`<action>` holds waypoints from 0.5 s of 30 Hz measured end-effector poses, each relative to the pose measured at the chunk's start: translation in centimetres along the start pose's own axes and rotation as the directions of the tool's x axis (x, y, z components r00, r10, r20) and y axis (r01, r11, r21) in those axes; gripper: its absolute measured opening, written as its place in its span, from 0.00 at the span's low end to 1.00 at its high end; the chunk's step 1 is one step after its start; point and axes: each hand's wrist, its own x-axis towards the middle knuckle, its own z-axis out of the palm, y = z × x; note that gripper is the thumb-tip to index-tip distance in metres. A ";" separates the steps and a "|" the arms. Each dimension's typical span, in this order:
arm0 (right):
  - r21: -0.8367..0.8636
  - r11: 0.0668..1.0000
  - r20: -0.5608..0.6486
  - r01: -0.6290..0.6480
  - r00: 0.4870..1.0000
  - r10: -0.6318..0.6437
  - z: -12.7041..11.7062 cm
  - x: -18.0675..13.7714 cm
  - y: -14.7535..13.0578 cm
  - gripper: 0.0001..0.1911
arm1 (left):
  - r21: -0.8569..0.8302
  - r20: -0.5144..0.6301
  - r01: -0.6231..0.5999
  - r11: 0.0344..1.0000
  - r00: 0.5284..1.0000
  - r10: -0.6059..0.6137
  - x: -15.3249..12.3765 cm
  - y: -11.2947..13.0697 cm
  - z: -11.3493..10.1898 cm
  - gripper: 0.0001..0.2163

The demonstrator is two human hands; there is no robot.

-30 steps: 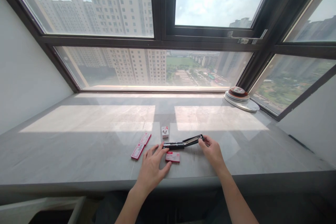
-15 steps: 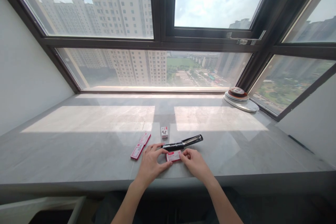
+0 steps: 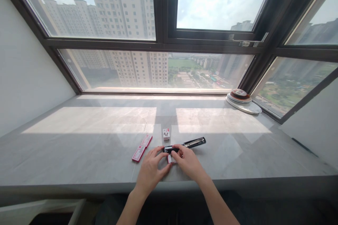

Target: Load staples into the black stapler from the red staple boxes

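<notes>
A black stapler [image 3: 198, 142] lies opened out on the sill, its top arm swung to the right. My left hand [image 3: 150, 168] curves round the left end of a red-and-white staple box [image 3: 170, 159], index finger and thumb at its edges, other fingertips against the stapler's left end. My right hand [image 3: 189, 161] is closed in a pinch over the stapler's base, covering most of the box; whatever sits in its fingers is hidden. Two flat red-and-white boxes [image 3: 142, 147] lie end to end to the left. Behind the stapler stands a small white box [image 3: 166, 134].
Round lids or plates [image 3: 243, 101] are stacked in the far right corner. The pale stone sill [image 3: 79, 154] ends at a front edge just below my hands. Dark-framed windows [image 3: 155, 45] rise behind it, with white walls at both sides.
My right hand has moved left and slightly up, from the right end of the staple box to over the stapler's base. My left hand keeps nearly the same place.
</notes>
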 end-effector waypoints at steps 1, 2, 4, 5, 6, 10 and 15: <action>0.046 0.999 0.010 -0.019 1.000 0.019 0.7 0.4 0.1 0.18 | 0.001 -0.005 0.005 1.000 1.000 -0.005 0.0 0.0 0.0 0.13; 0.091 0.995 0.010 -0.044 0.999 0.044 1.3 0.8 0.2 0.18 | 0.000 -0.007 0.011 1.000 1.000 -0.011 0.1 0.1 0.0 0.13; 0.145 0.987 -0.010 -0.075 0.997 0.077 2.3 1.4 0.2 0.17 | -0.001 -0.005 0.018 1.000 1.000 -0.018 0.2 0.1 -0.1 0.14; 0.150 0.986 -0.023 -0.073 0.997 0.078 2.6 1.6 0.1 0.16 | -0.002 -0.003 0.018 1.000 1.000 -0.018 0.2 0.1 -0.1 0.14; 0.138 0.988 -0.033 -0.063 0.997 0.068 2.8 1.8 -0.1 0.14 | -0.002 0.002 0.017 1.000 1.000 -0.017 0.2 0.0 -0.2 0.14; 0.024 0.999 -0.051 0.025 0.998 -0.024 2.5 2.0 -2.0 0.09 | 0.003 0.016 0.014 1.000 1.000 -0.014 0.3 0.0 -0.3 0.14; -0.210 0.970 0.063 0.124 0.992 -0.113 0.9 1.2 -3.1 0.05 | 0.014 0.002 0.007 1.000 1.000 -0.007 0.1 0.0 -0.3 0.12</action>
